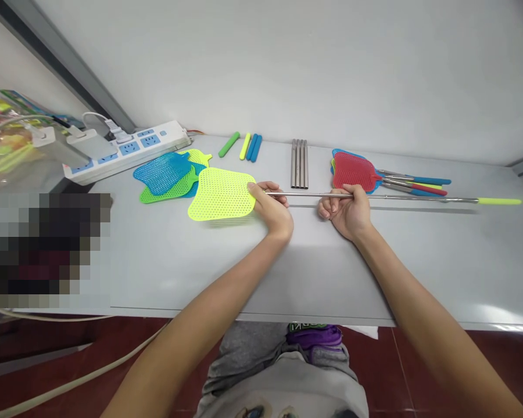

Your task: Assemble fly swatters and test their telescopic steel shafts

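Observation:
A yellow fly swatter [222, 196] with its metal rod drawn out long spans from left to right above the table. My left hand [272, 206] pinches it where the perforated head meets the rod. Farther along, my right hand [348, 213] has thumb and fingers closed on the rod. The yellow grip [500, 201] is at the far right end. Behind my left hand lie loose swatter heads in blue [161, 171], green [169, 188] and yellow. Several bare metal rods [300, 164] lie side by side between and beyond my hands.
Swatters with red heads [353, 171] and blue ones lie stacked at the back right. Green [229, 144], yellow and blue grips lie near the wall. A power strip [135, 148] with plugs, plastic bags [9, 145] and a blurred-out patch are at left. The table's front edge [261, 318] runs before me.

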